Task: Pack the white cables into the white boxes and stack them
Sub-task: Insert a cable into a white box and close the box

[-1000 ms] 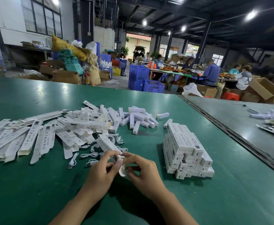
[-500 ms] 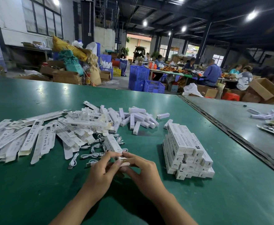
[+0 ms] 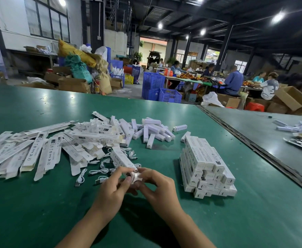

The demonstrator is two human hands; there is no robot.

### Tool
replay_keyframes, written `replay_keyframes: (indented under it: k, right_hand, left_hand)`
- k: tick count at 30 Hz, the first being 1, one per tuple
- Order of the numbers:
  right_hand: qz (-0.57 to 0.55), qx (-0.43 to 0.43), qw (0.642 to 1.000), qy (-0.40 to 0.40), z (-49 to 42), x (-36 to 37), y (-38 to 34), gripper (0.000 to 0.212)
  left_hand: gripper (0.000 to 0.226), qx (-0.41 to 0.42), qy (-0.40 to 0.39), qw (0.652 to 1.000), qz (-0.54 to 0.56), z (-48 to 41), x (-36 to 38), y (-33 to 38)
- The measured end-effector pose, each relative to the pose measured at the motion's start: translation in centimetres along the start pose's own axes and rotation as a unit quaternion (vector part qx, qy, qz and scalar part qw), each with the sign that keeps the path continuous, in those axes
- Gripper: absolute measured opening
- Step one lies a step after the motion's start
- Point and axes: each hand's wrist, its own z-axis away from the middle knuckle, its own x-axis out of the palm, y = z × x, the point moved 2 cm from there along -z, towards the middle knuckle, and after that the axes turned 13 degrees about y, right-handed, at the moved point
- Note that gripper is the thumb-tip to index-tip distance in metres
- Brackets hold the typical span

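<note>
- Both hands work at the near end of one long white box (image 3: 122,159), which lies on the green table (image 3: 39,215) with its other end pointing far and a little left
- The left hand (image 3: 113,191) pinches this end from the left with thumb and forefinger, and the right hand (image 3: 158,187) holds it from the right with curled fingers, so both grips are closed on the same box
- I judge that the step in hand is closing the end flap of this box; the fingers hide the opening, so I cannot tell if a cable is already inside
- The loose white cables (image 3: 100,171) lie on the table just left of the hands and around the held box, several of them touching
- The flat unfolded boxes (image 3: 39,153) are spread at the left, and a heap of short white blocks (image 3: 152,130) lies farther away
- The stack of closed boxes (image 3: 206,167) stands at the right, near the right hand but apart from it, in several layers
- The next move probably calls for tucking the flap fully in, then laying the box on the stack along the same direction as the top row; the near side of the stack looks stepped, so it needs gentle placing
</note>
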Motion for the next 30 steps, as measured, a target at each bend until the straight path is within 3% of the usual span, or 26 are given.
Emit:
replay_keyframes:
  k: [3,7,10,17,24,28,30]
  right_hand:
    - [-0.005,-0.021,1.0,0.0,-0.1,-0.2,-0.3,0.019]
    - [-0.002,-0.029,1.0,-0.005,-0.2,-0.4,-0.2,0.005]
    - [-0.007,-0.021,1.0,-0.008,-0.2,-0.5,0.0,0.006]
    - [-0.054,0.09,0.994,-0.005,0.0,-0.6,0.1,0.026]
    - [-0.051,0.139,0.989,-0.006,0.0,-0.5,0.2,0.032]
    - [-0.096,0.134,0.986,-0.01,0.1,-0.8,-0.6,0.023]
    - [-0.117,0.164,0.979,0.006,-0.1,-1.1,-0.2,0.034]
  left_hand:
    - [0.027,0.0,-0.008,1.0,-0.009,0.0,0.0,-0.1]
    - [0.024,0.006,-0.006,1.0,0.002,0.0,-0.1,0.0]
    - [0.017,0.018,-0.021,1.0,0.007,-0.1,-0.1,0.1]
    - [0.024,0.038,-0.061,0.997,0.006,-0.1,-0.3,0.2]
    - [0.024,0.042,-0.086,0.995,0.015,-0.2,-0.1,0.0]
    - [0.014,0.012,-0.066,0.991,0.114,-0.1,0.0,0.4]
    - [0.017,-0.031,-0.06,0.975,0.212,-0.2,-0.3,0.6]
